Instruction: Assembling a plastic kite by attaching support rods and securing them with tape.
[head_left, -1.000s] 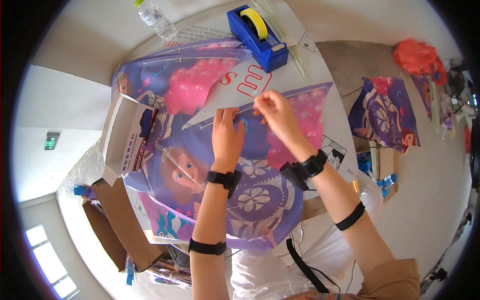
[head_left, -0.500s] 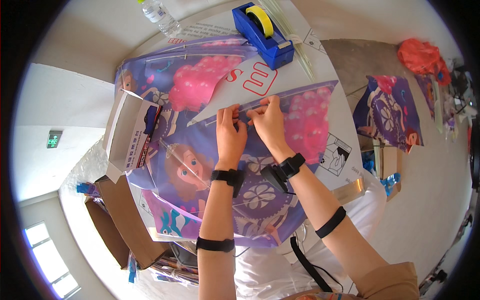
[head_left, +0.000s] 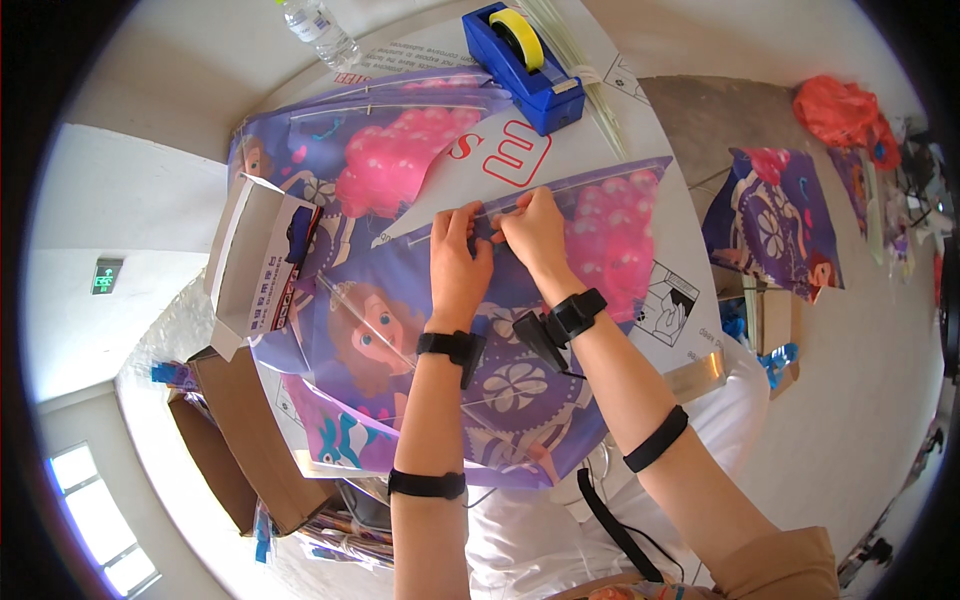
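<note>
A purple kite [head_left: 615, 240] printed with a cartoon figure and pink balls lies spread on the table in front of me. Along its far edge runs a thin pale rod [head_left: 600, 181]. My left hand [head_left: 460, 265] rests on the kite with its fingers curled onto that edge. Close on its right, my right hand [head_left: 535, 235] pinches the same edge, thumb and forefinger together. The fingertips of both hands nearly meet; anything small between them is hidden. Black straps circle both wrists and forearms.
Further kites [head_left: 385, 165] lie at the far left, beside an open white carton [head_left: 240, 275]. A blue tape dispenser [head_left: 550, 100] with yellow tape and a bundle of thin rods [head_left: 602, 115] stand at the back, near a plastic bottle [head_left: 322, 35]. A cardboard box [head_left: 260, 450] is lower left.
Both hands keep their hold on the kite's far edge and have barely shifted. The whole view has moved very slightly.
</note>
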